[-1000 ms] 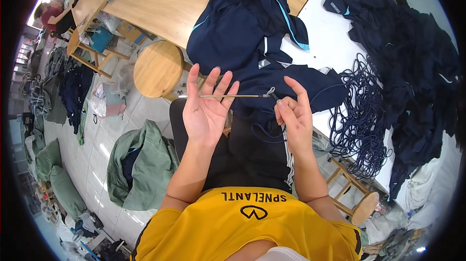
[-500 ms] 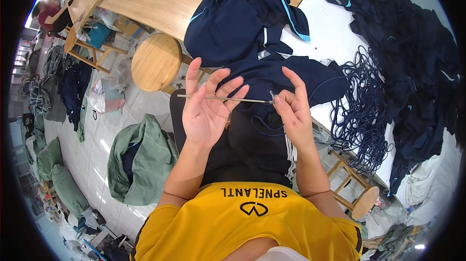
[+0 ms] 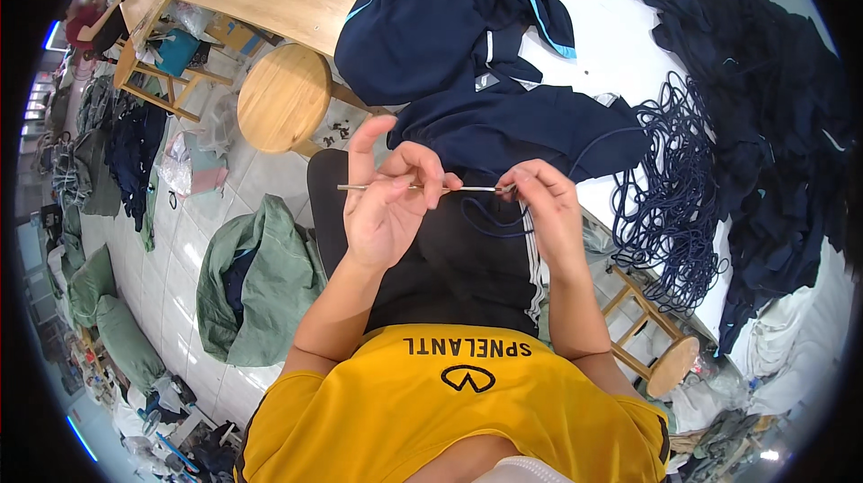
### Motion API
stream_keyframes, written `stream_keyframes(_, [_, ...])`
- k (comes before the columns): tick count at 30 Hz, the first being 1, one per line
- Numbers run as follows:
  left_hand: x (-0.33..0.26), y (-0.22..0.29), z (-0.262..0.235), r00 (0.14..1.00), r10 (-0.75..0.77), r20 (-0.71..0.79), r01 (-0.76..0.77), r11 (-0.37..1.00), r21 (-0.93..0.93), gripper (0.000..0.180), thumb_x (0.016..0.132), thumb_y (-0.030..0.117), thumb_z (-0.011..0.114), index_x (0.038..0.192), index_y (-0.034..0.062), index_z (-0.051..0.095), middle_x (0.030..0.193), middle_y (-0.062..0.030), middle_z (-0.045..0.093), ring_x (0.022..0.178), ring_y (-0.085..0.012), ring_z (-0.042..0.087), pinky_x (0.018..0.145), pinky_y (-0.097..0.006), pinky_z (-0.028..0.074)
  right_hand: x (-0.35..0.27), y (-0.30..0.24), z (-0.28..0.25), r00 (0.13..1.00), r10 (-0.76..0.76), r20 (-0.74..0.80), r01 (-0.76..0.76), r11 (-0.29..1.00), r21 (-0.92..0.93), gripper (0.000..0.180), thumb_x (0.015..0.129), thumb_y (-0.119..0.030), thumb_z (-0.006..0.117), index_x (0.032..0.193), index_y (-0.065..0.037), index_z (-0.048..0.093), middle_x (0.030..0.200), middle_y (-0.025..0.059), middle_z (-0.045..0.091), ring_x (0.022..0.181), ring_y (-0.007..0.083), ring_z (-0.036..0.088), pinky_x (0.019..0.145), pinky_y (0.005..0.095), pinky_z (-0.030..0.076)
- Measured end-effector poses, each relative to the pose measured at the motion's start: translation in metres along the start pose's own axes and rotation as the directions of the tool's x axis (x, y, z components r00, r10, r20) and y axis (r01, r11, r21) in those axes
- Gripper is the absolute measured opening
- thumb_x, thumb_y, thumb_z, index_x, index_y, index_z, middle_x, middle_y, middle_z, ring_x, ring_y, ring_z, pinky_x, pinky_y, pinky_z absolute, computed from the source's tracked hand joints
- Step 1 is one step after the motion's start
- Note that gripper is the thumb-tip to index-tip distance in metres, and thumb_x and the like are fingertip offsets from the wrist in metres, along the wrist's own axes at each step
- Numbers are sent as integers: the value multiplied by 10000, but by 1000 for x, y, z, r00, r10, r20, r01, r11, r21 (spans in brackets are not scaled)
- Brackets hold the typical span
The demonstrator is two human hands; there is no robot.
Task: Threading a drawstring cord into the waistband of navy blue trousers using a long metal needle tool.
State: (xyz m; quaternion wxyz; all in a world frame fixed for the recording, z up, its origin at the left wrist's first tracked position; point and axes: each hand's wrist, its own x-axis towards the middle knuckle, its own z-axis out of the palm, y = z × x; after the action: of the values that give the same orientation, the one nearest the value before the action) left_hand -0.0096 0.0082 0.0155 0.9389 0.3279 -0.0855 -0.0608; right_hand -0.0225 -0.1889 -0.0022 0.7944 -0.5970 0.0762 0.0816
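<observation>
Above my lap I hold a thin metal rod (image 3: 476,189) nearly level between my hands. My left hand (image 3: 382,218) has its thumb and fingers closed around the rod's left part, index finger raised. At the rod's right tip, my right hand (image 3: 553,213) pinches with thumb and fingers; a small pale piece shows there, too small to make out. A navy cord (image 3: 493,233) hangs in a loop below my right hand. Just beyond my hands lies a navy garment (image 3: 539,128), with a cord running across it to the right.
A tangled pile of navy cord (image 3: 665,204) hangs over the white table's edge. Dark navy garments (image 3: 764,115) heap at the right, more (image 3: 440,25) ahead. A round wooden stool (image 3: 285,97) and green sack (image 3: 256,294) stand left, another stool (image 3: 672,366) right. A person (image 3: 85,25) sits far left.
My left fingers have curled from spread to closed around the rod. My right fingers have folded in closer at its tip. The view has shifted slightly.
</observation>
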Motion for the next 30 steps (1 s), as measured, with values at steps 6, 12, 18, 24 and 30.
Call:
stream_keyframes(6, [-14,0,-9,997,-52,60,55,998,-34,501,774,-39,331,1239,138,386,804,-131,512,631,-148,434,632,-336,416,4,-3,-38,943,-263,-202,222,953,-206,196,953,-145,492,844,-11,585,833,29,595,786,88,535,759,235,431])
stream_keyframes(12, [-10,-12,-10,994,52,-92,-55,998,-40,437,778,-37,327,1167,136,425,751,-86,468,632,-131,390,615,-290,356,-6,10,-14,985,104,134,-55,944,-326,212,950,-149,489,987,8,627,889,48,645,799,93,596,707,225,473])
stream_keyframes(18, [0,0,-21,940,199,-276,-209,978,-6,394,790,-15,354,1144,136,438,746,-68,456,638,-127,381,618,-278,356,-11,30,-4,976,-30,218,157,786,-598,114,861,-41,578,949,-17,646,869,62,662,794,121,632,711,240,484])
stream_keyframes(24, [3,26,-31,863,318,-393,-306,947,96,362,777,-17,406,1108,117,465,751,-51,444,612,-109,355,561,-239,313,26,95,59,673,-213,708,740,181,-648,144,756,-151,641,888,-105,678,957,31,646,943,192,569,806,321,418])
stream_keyframes(30, [-15,41,-39,816,387,-430,-337,922,190,336,786,-25,410,1092,96,473,779,-44,445,596,-106,351,520,-228,298,60,152,87,786,373,493,618,-458,-639,212,805,-228,551,908,-144,717,959,28,664,953,181,541,855,351,296])
